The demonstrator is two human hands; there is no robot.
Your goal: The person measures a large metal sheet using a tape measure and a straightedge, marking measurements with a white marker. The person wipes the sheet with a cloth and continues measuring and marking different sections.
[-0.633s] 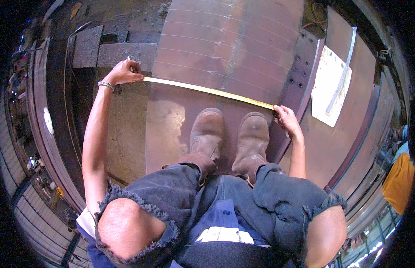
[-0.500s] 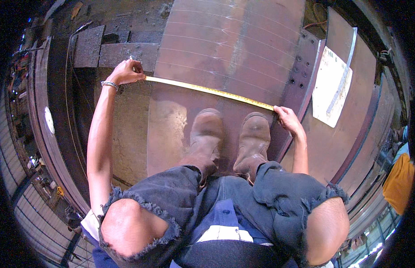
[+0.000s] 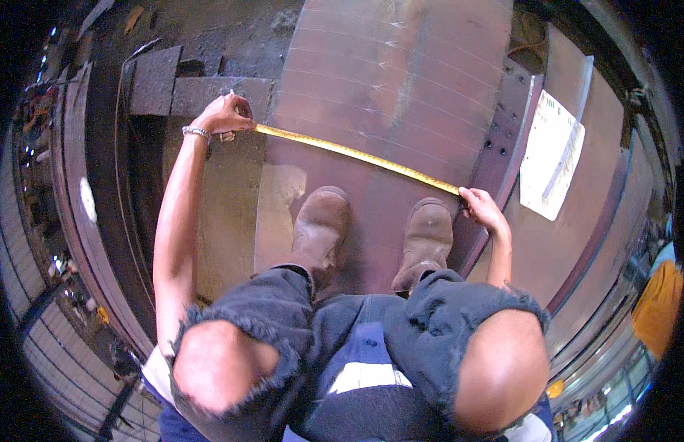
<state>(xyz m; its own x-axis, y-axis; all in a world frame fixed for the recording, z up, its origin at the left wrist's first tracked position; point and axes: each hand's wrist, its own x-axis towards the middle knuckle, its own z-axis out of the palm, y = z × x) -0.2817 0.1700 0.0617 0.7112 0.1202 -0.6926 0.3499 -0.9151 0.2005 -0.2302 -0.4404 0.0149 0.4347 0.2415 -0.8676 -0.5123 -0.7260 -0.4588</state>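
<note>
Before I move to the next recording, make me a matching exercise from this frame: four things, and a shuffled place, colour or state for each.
Things
1. bracelet
2. yellow tape measure
3. boots
4. white sheet

Places and states
A. brown, set apart on the metal plate
B. lying farther right than the right hand
C. around the left wrist
D. stretched from the left hand to the right hand

Pairs: 1-C, 2-D, 3-A, 4-B

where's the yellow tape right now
In the head view, the yellow tape stretches over the brown plate from left hand to right hand, beyond the boots.
</note>
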